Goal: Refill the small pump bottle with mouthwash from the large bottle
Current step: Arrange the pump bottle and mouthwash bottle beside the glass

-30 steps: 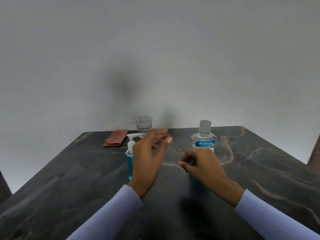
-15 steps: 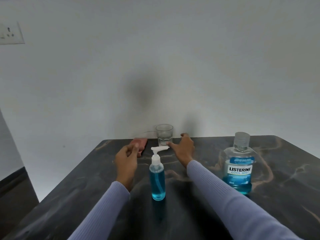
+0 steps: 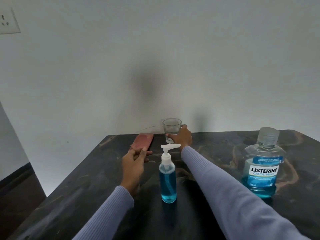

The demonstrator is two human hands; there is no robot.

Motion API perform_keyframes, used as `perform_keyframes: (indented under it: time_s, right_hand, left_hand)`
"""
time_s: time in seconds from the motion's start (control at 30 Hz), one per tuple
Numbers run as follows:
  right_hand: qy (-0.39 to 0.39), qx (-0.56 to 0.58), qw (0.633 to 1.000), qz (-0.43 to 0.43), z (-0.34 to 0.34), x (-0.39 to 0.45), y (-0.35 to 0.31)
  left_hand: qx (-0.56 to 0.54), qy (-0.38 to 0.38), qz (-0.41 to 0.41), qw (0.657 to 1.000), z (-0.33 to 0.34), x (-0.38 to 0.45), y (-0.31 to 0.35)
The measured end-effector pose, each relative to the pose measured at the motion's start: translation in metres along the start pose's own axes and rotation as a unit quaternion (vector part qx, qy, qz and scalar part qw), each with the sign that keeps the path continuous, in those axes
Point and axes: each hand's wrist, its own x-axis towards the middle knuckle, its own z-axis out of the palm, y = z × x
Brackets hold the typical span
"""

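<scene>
Dark marbled tabletop (image 3: 216, 213) w/ wall right behind. Pump bottle (image 3: 168, 177) stands upright near center, close to viewer, white pump head on, nozzle pointing right; blue liquid fills most of the body. Big bottle (image 3: 262, 168) stands upright well to the right, clear cap on, label reads LISTERINE COOL MINT; blue liquid only in lower part, upper part clear. The two bottles are well apart, neither one touched by a hand.

Right hand (image 3: 181, 137) reaches past the pump bottle to the far edge of tabletop, fingers wrapped round the right side and lower part of a clear glass (image 3: 171, 129) — clamped on it. Glass upright, base looks to be on the tabletop, by the wall; whether anything's inside, can't tell. Right sleeve, pale lilac ribbed knit, crosses between the two bottles, just right of the pump nozzle.

Left hand (image 3: 134, 163) hovers left of the pump bottle, fingers curled loosely inward, thumb against fingertips, holding nothing that shows. Its fingertips sit at the near end of a pink cloth (image 3: 143, 140) lying flat at the far left part of tabletop; touching or just above, can't tell. Cloth is just left of the glass, not touching it.

Wall socket plate (image 3: 8, 21) at upper left of wall. Thin wire runs along the wall behind cloth & glass.
</scene>
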Motion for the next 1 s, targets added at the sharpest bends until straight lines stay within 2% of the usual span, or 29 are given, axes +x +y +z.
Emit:
perform_keyframes:
  time_s: [0.23,0.43,0.63,1.0]
  right_hand:
    - [0.010,-0.010,1.000,0.006,0.001,-0.002,0.002]
    - [0.001,0.039,0.999,-0.023,0.003,-0.002,-0.005]
    - [0.015,0.035,0.999,-0.021,0.001,-0.007,-0.006]
    - [-0.004,0.030,0.997,-0.072,-0.066,-0.080,0.021]
  left_hand:
    - [0.011,-0.003,0.002,1.000,-0.001,-0.008,0.000]
    - [0.002,-0.016,-0.002,1.000,0.002,-0.012,0.002]
    - [-0.005,-0.015,-0.009,1.000,0.002,-0.016,-0.002]
    - [0.025,-0.038,-0.014,0.999,-0.015,-0.036,-0.007]
